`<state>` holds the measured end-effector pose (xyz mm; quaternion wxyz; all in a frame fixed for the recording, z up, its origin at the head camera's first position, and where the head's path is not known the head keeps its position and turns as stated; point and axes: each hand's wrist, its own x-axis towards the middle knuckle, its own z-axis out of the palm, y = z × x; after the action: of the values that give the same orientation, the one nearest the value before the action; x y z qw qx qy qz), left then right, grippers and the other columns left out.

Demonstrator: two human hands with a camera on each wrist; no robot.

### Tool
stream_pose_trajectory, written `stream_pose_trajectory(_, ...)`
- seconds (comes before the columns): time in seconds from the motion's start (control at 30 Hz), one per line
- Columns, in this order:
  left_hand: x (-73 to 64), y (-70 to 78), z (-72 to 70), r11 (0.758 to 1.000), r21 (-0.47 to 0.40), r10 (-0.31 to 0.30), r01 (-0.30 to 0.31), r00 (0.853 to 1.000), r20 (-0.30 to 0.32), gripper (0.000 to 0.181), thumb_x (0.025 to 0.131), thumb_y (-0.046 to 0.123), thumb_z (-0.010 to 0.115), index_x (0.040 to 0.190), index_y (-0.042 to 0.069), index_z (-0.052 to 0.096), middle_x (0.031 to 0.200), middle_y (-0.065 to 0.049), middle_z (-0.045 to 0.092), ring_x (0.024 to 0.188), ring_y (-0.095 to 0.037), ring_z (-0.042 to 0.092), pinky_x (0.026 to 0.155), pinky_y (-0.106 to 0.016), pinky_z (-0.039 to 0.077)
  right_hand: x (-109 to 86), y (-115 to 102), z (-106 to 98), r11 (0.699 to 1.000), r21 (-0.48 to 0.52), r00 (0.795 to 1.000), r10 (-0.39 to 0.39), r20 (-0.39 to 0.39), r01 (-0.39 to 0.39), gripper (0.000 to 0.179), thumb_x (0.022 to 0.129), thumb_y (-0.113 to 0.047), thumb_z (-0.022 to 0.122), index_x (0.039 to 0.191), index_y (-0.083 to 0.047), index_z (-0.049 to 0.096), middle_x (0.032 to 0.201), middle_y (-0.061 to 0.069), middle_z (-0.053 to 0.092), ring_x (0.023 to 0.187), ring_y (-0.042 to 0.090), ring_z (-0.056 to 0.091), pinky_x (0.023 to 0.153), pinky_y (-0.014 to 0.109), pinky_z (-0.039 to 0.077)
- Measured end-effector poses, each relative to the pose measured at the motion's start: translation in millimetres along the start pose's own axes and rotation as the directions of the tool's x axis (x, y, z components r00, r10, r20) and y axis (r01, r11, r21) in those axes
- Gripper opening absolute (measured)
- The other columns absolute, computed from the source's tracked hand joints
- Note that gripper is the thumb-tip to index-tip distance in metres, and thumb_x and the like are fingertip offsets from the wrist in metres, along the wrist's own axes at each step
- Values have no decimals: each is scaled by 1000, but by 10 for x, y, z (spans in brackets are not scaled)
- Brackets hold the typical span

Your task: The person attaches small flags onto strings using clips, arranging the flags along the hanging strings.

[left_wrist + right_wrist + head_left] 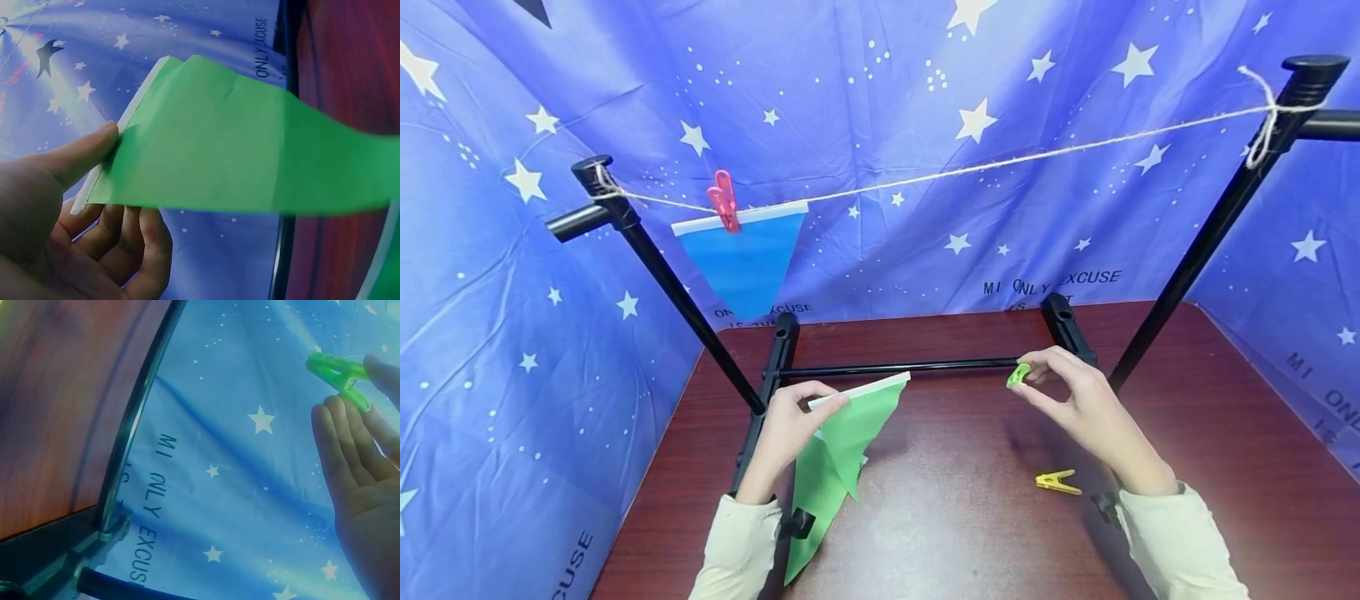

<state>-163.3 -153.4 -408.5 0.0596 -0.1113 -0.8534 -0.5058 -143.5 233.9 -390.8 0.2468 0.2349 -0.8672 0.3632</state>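
Observation:
My left hand (792, 425) pinches the white top edge of a green pennant (867, 417), thumb on the near side, and the pennant hangs point down above the table. Between the thumb and fingers of my right hand (1078, 400) is a green clothespin (340, 378), raised over the table. A blue pennant (741, 262) hangs from the string (1000, 164) at the left, held by a red clothespin (724, 202). Below my right hand a yellow clothespin (1057, 482) lies on the table. Another green pennant (812, 508) is beneath the held one, partly covered by it.
The string runs between two black posts, a left post (677, 292) and a taller-looking right post (1210, 242). A black crossbar (917, 366) joins their feet low over the reddish-brown table (955, 517). Behind hangs a blue curtain (880, 92) with white stars.

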Motion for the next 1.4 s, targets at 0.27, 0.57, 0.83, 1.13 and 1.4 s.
stream_pose_trajectory(0.27,58,93,-14,998,-64,2,-3,1000,-9,16,87,39,76,89,24,76,88,4,73,44,-6,30,44,-25,32,103,-111,-58,999,-3,999,-34,-20,34,38,79,-1,82,110,-17,67,96,-10,65,87,6,64,76,9,46)
stream_pose_trajectory(0.57,127,197,-21,995,-91,26,-28,999,-21,17,86,40,77,91,24,77,73,-1,69,39,-7,28,40,-26,29,263,-264,-118,992,4,992,-123,-34,123,38,83,4,76,115,-12,66,99,-5,64,91,7,60,80,11,42)
stream_pose_trajectory(0.83,196,279,-28,995,-84,48,-52,998,-40,16,87,39,77,91,24,77,84,2,73,44,-8,35,45,-27,39,382,-407,-156,990,-5,987,-144,-68,144,33,81,2,79,110,-11,70,97,-5,68,88,6,62,76,11,43)
stream_pose_trajectory(1.13,274,394,-24,993,-84,81,-85,995,-54,18,86,37,78,92,21,78,87,1,73,52,-7,38,48,-25,37,533,-557,-229,984,-11,979,-177,-98,176,27,79,1,80,103,-10,73,100,-4,71,94,10,65,81,14,43)
stream_pose_trajectory(1.4,317,477,-20,991,-89,93,-97,994,-55,18,87,38,77,92,21,78,84,2,73,48,-7,37,47,-25,37,607,-679,-285,973,-34,969,-231,-92,229,29,78,2,81,102,-14,74,98,-4,72,77,2,56,63,14,36)
